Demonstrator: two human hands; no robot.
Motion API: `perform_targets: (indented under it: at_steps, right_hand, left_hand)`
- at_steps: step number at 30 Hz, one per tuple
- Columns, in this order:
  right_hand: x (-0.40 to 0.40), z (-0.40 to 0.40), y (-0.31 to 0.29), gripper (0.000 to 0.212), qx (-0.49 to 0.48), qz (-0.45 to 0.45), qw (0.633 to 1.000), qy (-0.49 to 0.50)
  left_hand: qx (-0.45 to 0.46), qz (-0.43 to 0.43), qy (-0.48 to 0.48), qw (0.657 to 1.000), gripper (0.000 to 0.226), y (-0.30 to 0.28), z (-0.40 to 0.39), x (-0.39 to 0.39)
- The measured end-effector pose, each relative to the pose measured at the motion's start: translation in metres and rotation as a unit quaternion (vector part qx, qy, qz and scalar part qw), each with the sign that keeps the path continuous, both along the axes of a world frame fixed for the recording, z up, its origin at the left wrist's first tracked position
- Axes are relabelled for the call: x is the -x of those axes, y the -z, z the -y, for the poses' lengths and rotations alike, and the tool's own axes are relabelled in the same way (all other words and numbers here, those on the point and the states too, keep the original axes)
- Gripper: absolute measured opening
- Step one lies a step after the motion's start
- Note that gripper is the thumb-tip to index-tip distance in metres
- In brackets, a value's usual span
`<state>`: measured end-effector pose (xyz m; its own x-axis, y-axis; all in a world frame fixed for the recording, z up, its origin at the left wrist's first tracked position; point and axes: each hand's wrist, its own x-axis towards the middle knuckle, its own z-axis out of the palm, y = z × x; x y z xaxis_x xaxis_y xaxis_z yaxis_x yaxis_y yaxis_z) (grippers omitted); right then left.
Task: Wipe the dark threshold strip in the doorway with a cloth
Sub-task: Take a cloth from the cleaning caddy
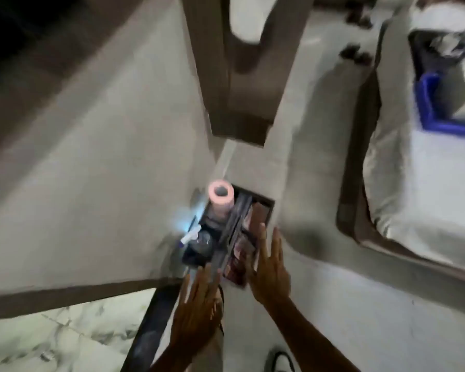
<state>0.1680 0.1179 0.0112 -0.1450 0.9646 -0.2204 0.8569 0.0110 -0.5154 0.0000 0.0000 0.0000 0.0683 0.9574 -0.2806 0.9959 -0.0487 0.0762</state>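
The dark threshold strip [152, 320] runs along the floor at the bottom left, between pale marble tile and the room floor. My left hand [199, 302] hovers just right of its upper end, fingers spread, holding nothing. My right hand [269, 267] is stretched out with open fingers at the near right edge of a black caddy [269, 205]. The caddy's right compartment holds reddish folded cloths [246, 248], blurred. A pink roll [220, 200] stands in its far left corner. No cloth is in either hand.
A spray bottle with a white nozzle [191, 236] sits in the caddy's left side. A brown door [239, 76] stands edge-on above the caddy. A bed with a white sheet [414, 183] and a blue tray [435, 108] fills the right. A white wall [91, 170] is to the left.
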Motion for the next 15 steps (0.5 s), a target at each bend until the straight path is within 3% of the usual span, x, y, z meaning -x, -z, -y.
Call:
perform_targets:
  at_steps: [2,4,8,10,15]
  right_hand:
    - [0.026,0.001,0.061,0.084,0.106,-0.023,0.994,-0.022]
    - [0.048,-0.006,0.119,0.078,0.170,-0.041,0.984,0.020]
    - [0.077,-0.027,0.231,0.104,0.215,-0.065,0.971,0.078]
    - [0.085,-0.034,0.272,0.114,0.236,-0.025,0.969,0.065]
    - [0.095,-0.032,0.320,0.106,0.269,0.077,0.960,0.032]
  left_hand:
    - [0.018,-0.023,0.032,0.999,0.055,0.057,-0.002,0.030]
    - [0.020,-0.008,0.004,1.000,0.065,0.114,-0.007,0.055]
    - [0.086,0.024,-0.019,0.996,0.072,0.203,-0.028,0.077]
    - [0.089,0.032,-0.010,0.995,0.076,0.236,-0.030,0.088]
    - [0.046,0.047,0.007,0.998,0.075,0.276,-0.022,0.099]
